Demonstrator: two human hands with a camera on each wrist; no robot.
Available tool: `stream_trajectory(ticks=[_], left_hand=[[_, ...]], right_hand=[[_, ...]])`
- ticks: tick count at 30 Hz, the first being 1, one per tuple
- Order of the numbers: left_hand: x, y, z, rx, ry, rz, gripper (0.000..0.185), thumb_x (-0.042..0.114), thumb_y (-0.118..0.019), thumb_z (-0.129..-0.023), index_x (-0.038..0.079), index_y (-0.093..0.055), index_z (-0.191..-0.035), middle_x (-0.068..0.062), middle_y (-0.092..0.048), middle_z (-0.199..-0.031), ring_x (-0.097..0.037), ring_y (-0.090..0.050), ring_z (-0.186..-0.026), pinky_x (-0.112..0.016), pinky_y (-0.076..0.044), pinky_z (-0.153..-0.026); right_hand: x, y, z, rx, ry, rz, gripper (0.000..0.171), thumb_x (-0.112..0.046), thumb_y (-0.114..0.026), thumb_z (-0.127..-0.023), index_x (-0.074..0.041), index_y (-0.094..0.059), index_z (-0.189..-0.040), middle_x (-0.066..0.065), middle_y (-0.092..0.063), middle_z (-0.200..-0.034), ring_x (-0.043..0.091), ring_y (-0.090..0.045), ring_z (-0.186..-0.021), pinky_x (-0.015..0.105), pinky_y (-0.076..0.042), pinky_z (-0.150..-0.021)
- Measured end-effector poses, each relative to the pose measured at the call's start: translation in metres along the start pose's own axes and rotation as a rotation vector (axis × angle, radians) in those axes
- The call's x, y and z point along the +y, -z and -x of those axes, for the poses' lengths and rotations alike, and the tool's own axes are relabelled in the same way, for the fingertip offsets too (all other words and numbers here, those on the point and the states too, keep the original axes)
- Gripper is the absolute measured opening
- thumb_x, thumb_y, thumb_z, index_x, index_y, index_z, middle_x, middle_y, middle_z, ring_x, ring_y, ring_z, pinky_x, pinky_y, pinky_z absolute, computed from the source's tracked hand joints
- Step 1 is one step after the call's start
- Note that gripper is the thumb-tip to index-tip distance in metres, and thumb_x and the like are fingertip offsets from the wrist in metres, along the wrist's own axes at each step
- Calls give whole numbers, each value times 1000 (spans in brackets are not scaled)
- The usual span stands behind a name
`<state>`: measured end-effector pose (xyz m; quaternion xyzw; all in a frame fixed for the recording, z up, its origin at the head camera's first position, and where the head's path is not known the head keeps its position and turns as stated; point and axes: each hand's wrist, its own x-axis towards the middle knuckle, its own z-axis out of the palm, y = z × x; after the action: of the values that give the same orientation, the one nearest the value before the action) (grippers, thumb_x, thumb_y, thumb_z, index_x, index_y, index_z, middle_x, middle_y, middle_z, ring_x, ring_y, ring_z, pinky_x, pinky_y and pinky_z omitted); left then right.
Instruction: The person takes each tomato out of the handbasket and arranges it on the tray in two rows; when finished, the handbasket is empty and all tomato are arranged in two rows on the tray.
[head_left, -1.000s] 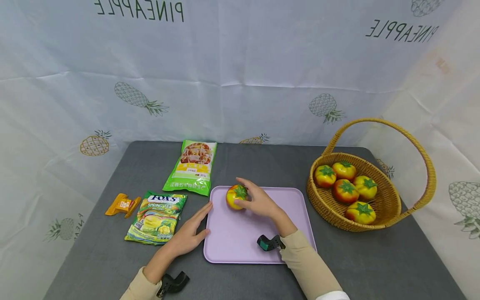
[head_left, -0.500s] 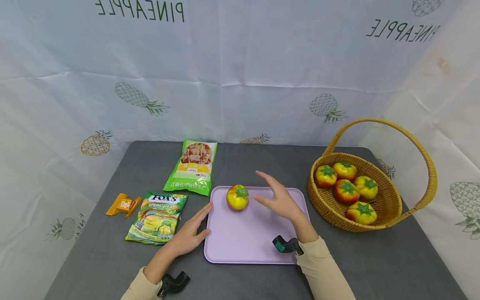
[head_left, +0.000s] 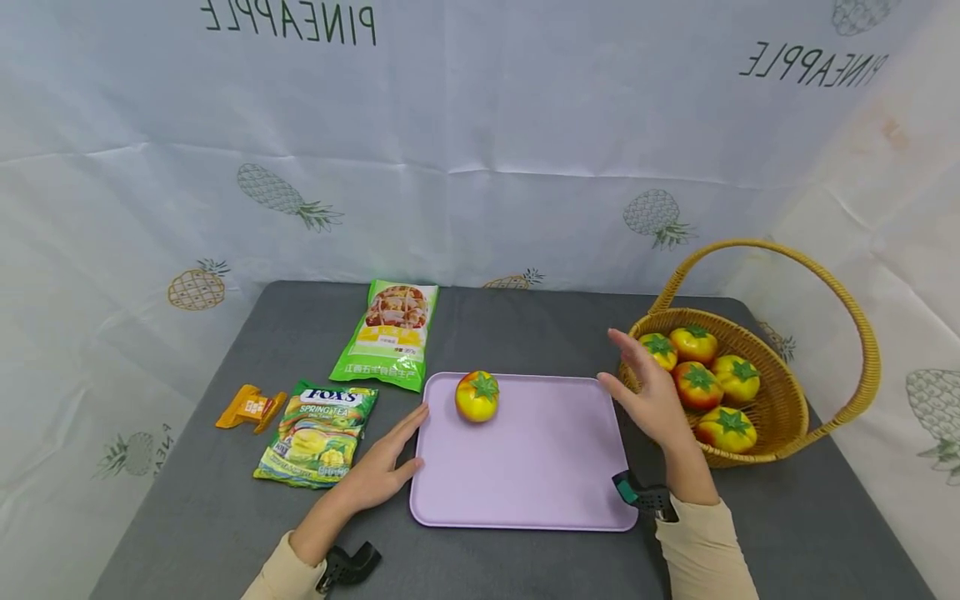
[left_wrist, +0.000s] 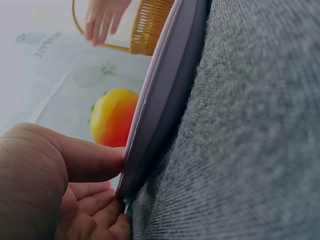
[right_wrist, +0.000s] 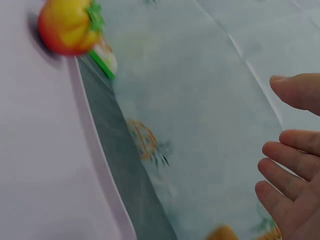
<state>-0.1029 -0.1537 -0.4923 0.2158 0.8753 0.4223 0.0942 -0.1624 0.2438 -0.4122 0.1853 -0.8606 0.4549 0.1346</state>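
A yellow-and-red persimmon-like fruit [head_left: 477, 397] with a green leafy top sits at the back left of the lilac tray [head_left: 525, 467]. My left hand [head_left: 381, 467] rests against the tray's left edge with fingers extended. In the left wrist view, the thumb [left_wrist: 95, 160] touches the rim. My right hand [head_left: 651, 396] is in front of the near left side of the wicker basket [head_left: 783, 408], its thumb and fingers spread and holding nothing. Several similar fruits [head_left: 697, 386] lie in the basket, one partly hidden by that hand. The right wrist view shows the right hand's [right_wrist: 295, 165] fingers straight.
Left of the tray lie a green FOX'S candy bag [head_left: 318, 437] and a small orange-wrapped snack [head_left: 251, 408]. Behind them is a green food packet [head_left: 390, 333]. The basket's tall handle [head_left: 840, 308] arches up at the right. A pineapple-print cloth [head_left: 480, 217] hangs behind the table.
My right hand has let go of the fruit on the tray and moved right to the basket. The fruit stays at the tray's back left, and my left hand keeps its place.
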Motion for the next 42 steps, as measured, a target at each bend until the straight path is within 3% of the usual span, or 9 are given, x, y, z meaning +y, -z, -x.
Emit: stream_trajectory(ticks=[7, 11, 16, 19, 22, 23, 42], left_hand=[[1, 0, 1, 3, -4, -3, 68, 7, -57, -92, 5, -22, -151, -10, -20, -158, -29, -23, -144, -53, -21, -113], [0, 0, 1, 7, -13, -5, 68, 7, -57, -92, 5, -23, -151, -11, -21, -158, -30, -23, -143, -52, -22, -113], [1, 0, 1, 18, -34, 3, 68, 7, -57, -92, 5, -24, -150, -10, -22, -157, -29, -24, -143, -51, -23, -113], [1, 0, 1, 18, -37, 9, 68, 8, -58, -92, 5, -24, -150, -10, -22, -157, -28, -24, -143, -50, -23, -112], [1, 0, 1, 13, -37, 10, 67, 8, -57, -92, 5, -24, -150, -10, -22, -157, -28, -24, -143, -50, -23, -113], [1, 0, 1, 11, -35, 11, 67, 8, -57, -92, 5, -23, -150, -10, -22, -158, -28, -24, -143, -50, -23, -113], [0, 0, 0, 14, -33, -3, 67, 8, -58, -92, 4, -23, -150, -12, -22, -157, -29, -24, -143, -51, -23, -113]], right_hand=[[20, 45, 16, 136, -137, 21, 60, -8, -63, -90, -5, -37, -144, 21, -41, -144, 0, -39, -132, 3, -28, -102], [29, 62, 24, 148, -219, 43, 61, -15, -59, -93, -7, -32, -147, 19, -36, -148, -5, -34, -132, -1, -27, -100], [41, 74, 32, 149, -303, 93, 65, -22, -59, -94, -11, -27, -150, 16, -31, -152, 10, -31, -140, 2, -24, -104], [46, 80, 34, 130, -348, 122, 68, -26, -58, -94, -10, -24, -151, 19, -28, -153, 29, -28, -141, 28, -23, -117], [48, 85, 35, 97, -397, 135, 72, -31, -57, -94, -8, -20, -151, 22, -23, -154, 44, -25, -137, 56, -20, -112], [48, 86, 35, 85, -410, 138, 73, -32, -57, -94, -6, -19, -151, 23, -22, -154, 47, -24, -136, 61, -20, -110], [61, 98, 27, -148, -533, 351, 86, -47, -55, -92, 6, -18, -148, 38, -29, -143, 58, -31, -123, 70, -31, -93]])
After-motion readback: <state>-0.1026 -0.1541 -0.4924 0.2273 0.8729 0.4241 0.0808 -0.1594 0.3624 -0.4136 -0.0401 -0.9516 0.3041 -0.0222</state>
